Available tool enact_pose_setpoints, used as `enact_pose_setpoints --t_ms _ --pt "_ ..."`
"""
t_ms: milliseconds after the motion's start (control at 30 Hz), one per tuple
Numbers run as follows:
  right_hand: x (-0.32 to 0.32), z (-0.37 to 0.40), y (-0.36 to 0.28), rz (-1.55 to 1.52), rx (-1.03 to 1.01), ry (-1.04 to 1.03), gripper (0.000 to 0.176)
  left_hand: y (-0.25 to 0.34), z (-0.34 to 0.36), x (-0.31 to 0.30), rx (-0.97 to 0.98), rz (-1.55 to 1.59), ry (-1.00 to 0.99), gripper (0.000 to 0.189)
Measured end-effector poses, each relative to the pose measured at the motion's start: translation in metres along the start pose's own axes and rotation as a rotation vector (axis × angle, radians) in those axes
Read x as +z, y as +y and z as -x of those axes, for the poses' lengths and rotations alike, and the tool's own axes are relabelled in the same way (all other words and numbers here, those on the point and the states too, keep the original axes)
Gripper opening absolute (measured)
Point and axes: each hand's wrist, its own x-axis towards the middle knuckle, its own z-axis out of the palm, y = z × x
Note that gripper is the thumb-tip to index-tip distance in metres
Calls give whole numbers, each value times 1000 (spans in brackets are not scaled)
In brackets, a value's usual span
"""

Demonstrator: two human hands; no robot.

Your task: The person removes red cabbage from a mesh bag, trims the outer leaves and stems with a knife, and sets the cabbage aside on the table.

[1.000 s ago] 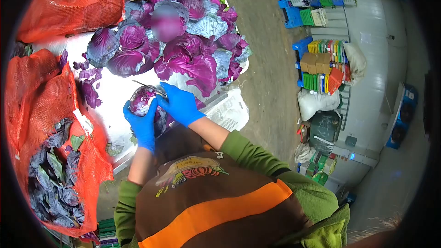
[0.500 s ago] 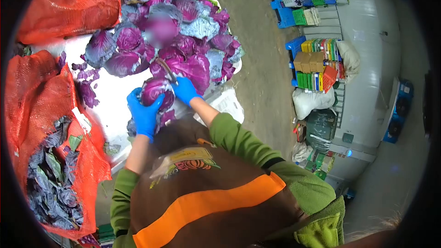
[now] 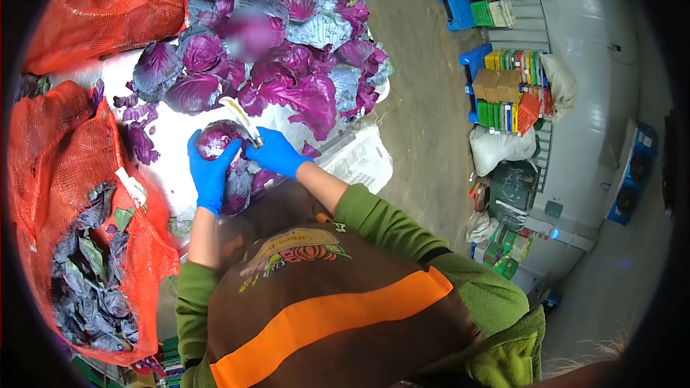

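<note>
Two gloved hands are working a red cabbage head over the counter. The left hand is wrapping around it, and the right hand, at its three o'clock, is clenching a knife. Leaf-trimming is seemingly going on; the next cut is calling for fingers kept clear.

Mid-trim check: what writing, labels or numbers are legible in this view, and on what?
Nothing reads clearly.
Apron logo: lettering over a vegetable picture, too blurred to read.
White tag on the orange net sack: too small to read.
Cardboard boxes by the crates: no legible print.
The red cabbage and knife: no text.
</note>
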Motion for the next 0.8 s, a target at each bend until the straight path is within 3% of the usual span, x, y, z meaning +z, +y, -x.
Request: enact_pose_setpoints --t_ms 100,167,300,367,433,467,500,600,633,667,700,767,800 --pt "-7 -1 5 -127 159 -54 29 1 -4 -2 64 -84 -38 85" --pt "-19 0 9 -255 118 -22 27 3 -7 -9 39 17 -167 84" --pt "-31 -4 6 -219 130 -116 28 11 -23 -28 -54 107 -330 86" --pt "-28 -1 -5 -229 135 -153 29 16 -14 -28 -51 -75 -231 93" --pt "-19 4 -11 -78 144 -106 29 22 7 -22 106 -320 103 100" --pt "-9 6 -9 -162 95 -64 29 17 14 -13 131 -148 30 104" --pt "-7 7 -6 -164 97 -73 29 20 22 -10 95 -279 138 106" --pt "-19 -14 6 -160 44 -95 28 2 15 -25 136 -204 114 108" --pt "-23 -36 40 -281 98 -112 30 1 15 -29 144 -174 62 108" --pt "-34 -35 42 -144 119 112 29 -1 13 -33 156 -141 17 109" --pt "-51 -30 36 -96 156 63 31 -6 8 -40 166 -144 28 109" --pt "-65 -20 17 664 -20 261 34 -21 0 -56 172 17 -106 110" --pt "-58 -14 2 663 -20 259 34 -8 3 -63 293 -277 -120 113"
